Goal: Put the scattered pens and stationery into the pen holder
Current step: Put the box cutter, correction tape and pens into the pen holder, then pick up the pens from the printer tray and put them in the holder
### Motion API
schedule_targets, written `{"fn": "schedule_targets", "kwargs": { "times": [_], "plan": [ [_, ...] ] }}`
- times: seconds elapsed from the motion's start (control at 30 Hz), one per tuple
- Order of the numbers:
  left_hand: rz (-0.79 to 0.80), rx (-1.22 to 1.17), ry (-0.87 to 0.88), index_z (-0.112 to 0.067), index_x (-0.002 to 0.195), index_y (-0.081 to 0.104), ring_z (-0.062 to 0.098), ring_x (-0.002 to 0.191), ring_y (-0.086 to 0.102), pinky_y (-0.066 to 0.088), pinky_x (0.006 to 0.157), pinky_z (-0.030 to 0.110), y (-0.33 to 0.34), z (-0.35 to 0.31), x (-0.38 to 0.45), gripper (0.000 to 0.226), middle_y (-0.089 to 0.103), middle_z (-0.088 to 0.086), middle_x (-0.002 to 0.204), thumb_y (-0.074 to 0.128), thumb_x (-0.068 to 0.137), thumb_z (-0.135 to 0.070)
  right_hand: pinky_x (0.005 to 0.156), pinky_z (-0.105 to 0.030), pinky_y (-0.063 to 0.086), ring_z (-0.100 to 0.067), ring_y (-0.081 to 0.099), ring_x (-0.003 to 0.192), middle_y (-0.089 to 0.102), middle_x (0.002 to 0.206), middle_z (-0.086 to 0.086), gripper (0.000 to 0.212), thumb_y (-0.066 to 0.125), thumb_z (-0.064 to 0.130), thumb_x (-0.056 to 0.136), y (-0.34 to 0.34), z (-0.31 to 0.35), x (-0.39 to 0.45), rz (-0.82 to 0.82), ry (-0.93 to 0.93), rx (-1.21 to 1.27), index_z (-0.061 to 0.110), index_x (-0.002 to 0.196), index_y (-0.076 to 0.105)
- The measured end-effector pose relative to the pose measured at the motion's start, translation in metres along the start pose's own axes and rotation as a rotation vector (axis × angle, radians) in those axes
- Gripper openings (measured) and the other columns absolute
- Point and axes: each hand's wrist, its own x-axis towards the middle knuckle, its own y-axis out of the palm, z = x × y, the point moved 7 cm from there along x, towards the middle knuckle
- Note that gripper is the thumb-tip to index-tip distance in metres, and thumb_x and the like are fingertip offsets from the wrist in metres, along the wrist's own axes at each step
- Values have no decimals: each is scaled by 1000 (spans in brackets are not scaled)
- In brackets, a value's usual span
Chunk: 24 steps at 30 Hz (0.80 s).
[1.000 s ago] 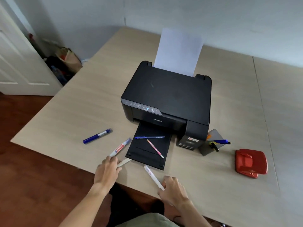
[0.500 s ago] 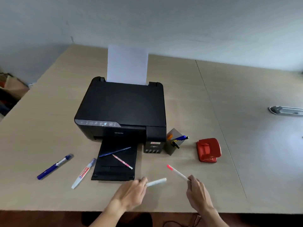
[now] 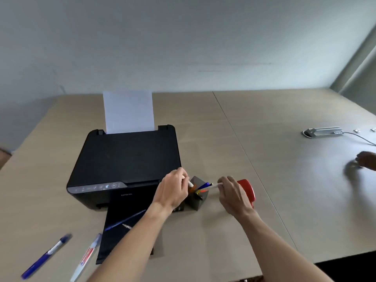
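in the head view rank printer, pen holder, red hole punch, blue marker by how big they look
1. printer
2. blue marker, long, but near the camera, so unsure
3. pen holder and red hole punch: look alike, both partly hidden by hands

Both pens reach the holder

The left hand (image 3: 171,192) and right hand (image 3: 234,197), low over the table edge half a second ago, now tip their white pens (image 3: 190,184) into the holder (image 3: 198,197) beside the printer.
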Motion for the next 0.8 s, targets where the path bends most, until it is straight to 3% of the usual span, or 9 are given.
{"fn": "schedule_targets", "kwargs": {
  "times": [0.13, 0.23, 0.3, 0.4, 0.57, 0.67, 0.8],
  "plan": [
    [46, 145, -36, -17, 87, 58, 19, 71, 63, 51, 54, 31, 7, 1, 12, 13, 67, 1, 82, 52, 94, -27, 79, -36, 50, -30, 62, 95, 61, 108, -10, 31, 48, 6, 89, 11, 9, 12, 93, 47, 51, 10, 119, 53],
    [86, 220, -28, -17, 91, 59, 20, 76, 64, 45, 54, 30, 17, -1, 14, 15, 68, 1, 86, 51, 95, -29, 79, -36, 48, -32, 61, 95, 63, 105, -15, 54, 46, -7, 76, 15, 2, 10, 123, 106, 47, 10, 127, 45],
    [97, 229, -39, -17, 92, 59, 21, 79, 64, 42, 55, 29, 22, -1, 15, 16, 68, 2, 88, 50, 95, -30, 74, -36, 48, -31, 62, 87, 65, 102, -14, 51, 45, -8, 73, 16, -8, 8, 112, 146, 38, 10, 120, 49],
    [118, 212, -60, -17, 97, 58, 21, 81, 65, 52, 60, 33, 30, 2, 15, 15, 68, 3, 91, 52, 96, -30, 69, -39, 52, -29, 62, 81, 65, 98, -11, 35, 45, -3, 76, 20, -23, 4, 121, 203, 20, 10, 107, 56],
    [122, 107, -33, -18, 104, 54, 25, 82, 63, 51, 61, 36, 37, 3, 9, 14, 67, 3, 90, 48, 98, -28, 62, -38, 52, -31, 61, 77, 65, 87, -9, 19, 42, 9, 76, 35, -41, -11, 226, 321, -5, 13, 82, 60],
    [123, 18, 5, -23, 93, 52, 20, 68, 62, 50, 55, 36, 31, 8, -7, 12, 65, -2, 74, 42, 99, -26, 62, -31, 43, -30, 58, 75, 61, 86, -5, 21, 43, 14, 74, 47, -41, -27, 342, 392, -55, 13, 83, 62],
    [204, -52, -38, -25, 80, 47, 14, 48, 52, 44, 48, 32, 20, 42, -54, 12, 56, -5, 55, 44, 91, -21, 58, -32, 43, -29, 57, 68, 61, 80, -5, 21, 39, 21, 75, 82, -23, -52, 473, 348, -65, 7, 73, 55]
  ]
}}
